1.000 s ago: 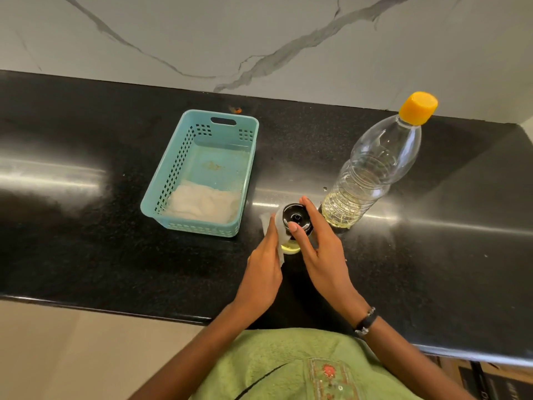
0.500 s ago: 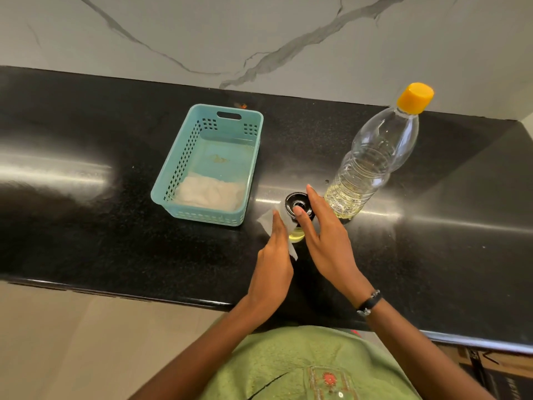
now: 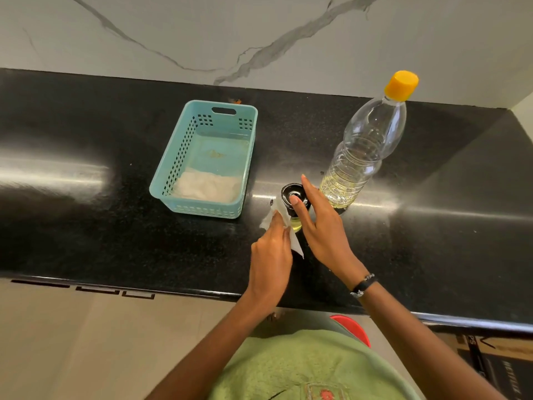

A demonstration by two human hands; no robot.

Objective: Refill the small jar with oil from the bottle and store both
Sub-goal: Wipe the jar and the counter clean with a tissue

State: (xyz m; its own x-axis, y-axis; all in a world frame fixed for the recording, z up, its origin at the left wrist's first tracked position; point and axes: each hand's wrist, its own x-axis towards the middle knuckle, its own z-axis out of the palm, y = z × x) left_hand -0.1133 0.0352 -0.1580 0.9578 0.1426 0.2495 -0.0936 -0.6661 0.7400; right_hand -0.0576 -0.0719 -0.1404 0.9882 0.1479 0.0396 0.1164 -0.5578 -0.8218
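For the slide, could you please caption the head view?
Left hand wipes the small jar with a tissue while the right hand steadies its black lid beside the capped oil bottle.

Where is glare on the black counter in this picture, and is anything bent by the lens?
Head view: bright glare bands streak the counter at far left and right of the oil bottle; the wide lens bows the counter's front edge and leans the bottle; the hands, small jar and basket stay sharp.
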